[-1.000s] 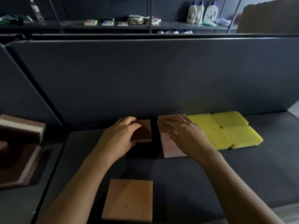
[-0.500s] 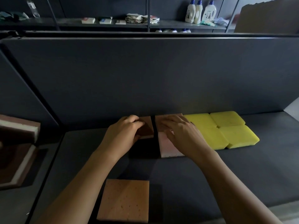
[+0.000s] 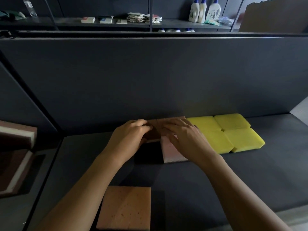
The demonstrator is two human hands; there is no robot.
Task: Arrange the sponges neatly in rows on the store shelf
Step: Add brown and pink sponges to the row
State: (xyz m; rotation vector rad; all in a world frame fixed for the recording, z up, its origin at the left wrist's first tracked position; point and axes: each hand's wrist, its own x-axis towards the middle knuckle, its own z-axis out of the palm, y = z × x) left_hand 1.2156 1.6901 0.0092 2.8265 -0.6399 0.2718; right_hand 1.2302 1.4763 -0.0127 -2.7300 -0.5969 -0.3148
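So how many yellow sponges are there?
4 yellow sponges in a square block on the shelf: back left, back right, front left, front right. The right hand covers a bit of the block's left edge; none seems fully hidden.

Back panel (image 3: pixel 150 80) walls the rear; yellow sponges (image 3: pixel 243 139) fill the right; orange sponge (image 3: pixel 126 207) blocks front-left; shelf (image 3: pixel 250 177) open front-right.

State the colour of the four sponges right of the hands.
The sponges are bright yellow; head view shows it best.
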